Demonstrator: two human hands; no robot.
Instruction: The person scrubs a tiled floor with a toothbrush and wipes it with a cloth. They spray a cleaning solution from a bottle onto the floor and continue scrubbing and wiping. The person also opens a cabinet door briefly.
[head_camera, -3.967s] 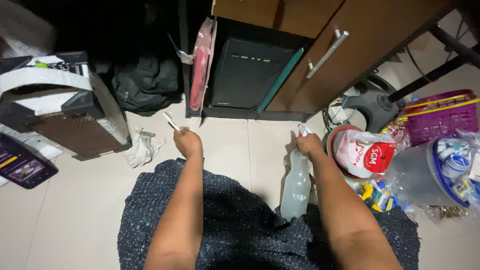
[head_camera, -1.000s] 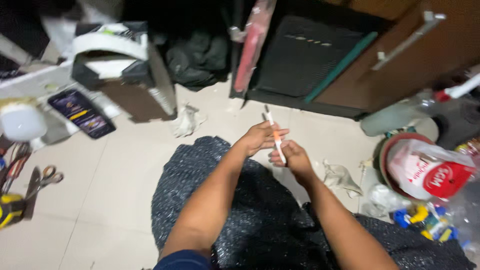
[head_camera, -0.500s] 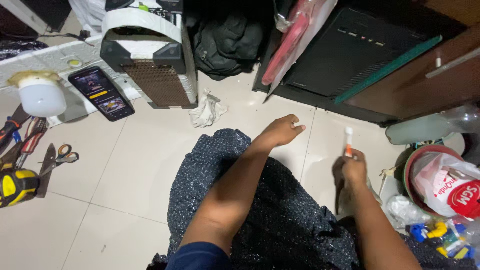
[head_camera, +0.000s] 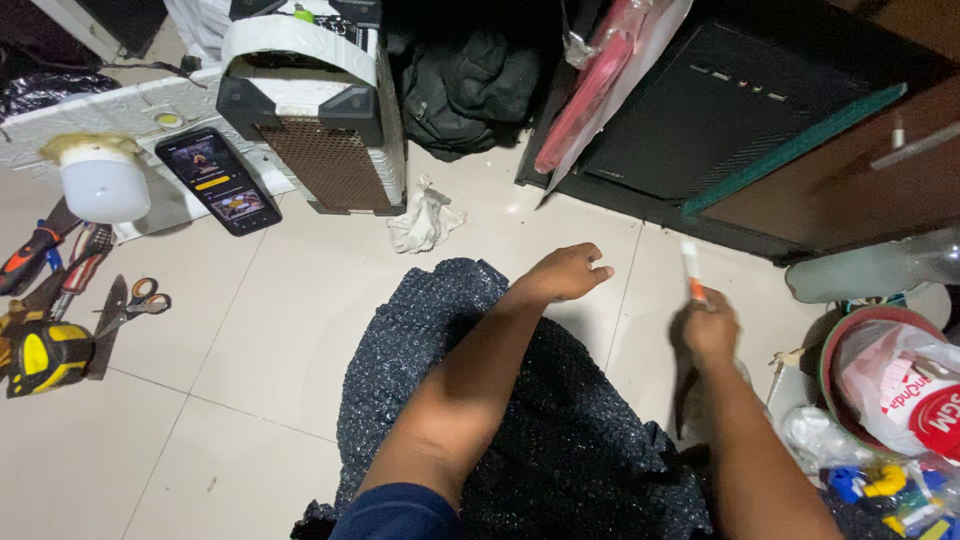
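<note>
Light is falling from above onto the pale floor (head_camera: 250, 330), which is shining brightly, while the cabinet (head_camera: 740, 110) recess and top edge are sinking into near black. My right hand (head_camera: 708, 325) is smearing with motion blur; my left hand (head_camera: 565, 272) is staying sharp. My arms are casting soft shadows. Edges are bending wide.

Two bare hands: the left hand (head_camera: 565, 273) empty and the right hand (head_camera: 708, 328) gripping one white-and-orange tube (head_camera: 691, 272). On the floor lie one smartphone (head_camera: 217, 181), one crumpled white rag (head_camera: 424, 224), one pair of scissors (head_camera: 136, 305), one yellow tape measure (head_camera: 42, 357), one white lamp (head_camera: 95, 179) and one portable speaker (head_camera: 315, 110). One black backpack (head_camera: 465, 85) and one computer tower (head_camera: 725, 110) stand behind.
</note>
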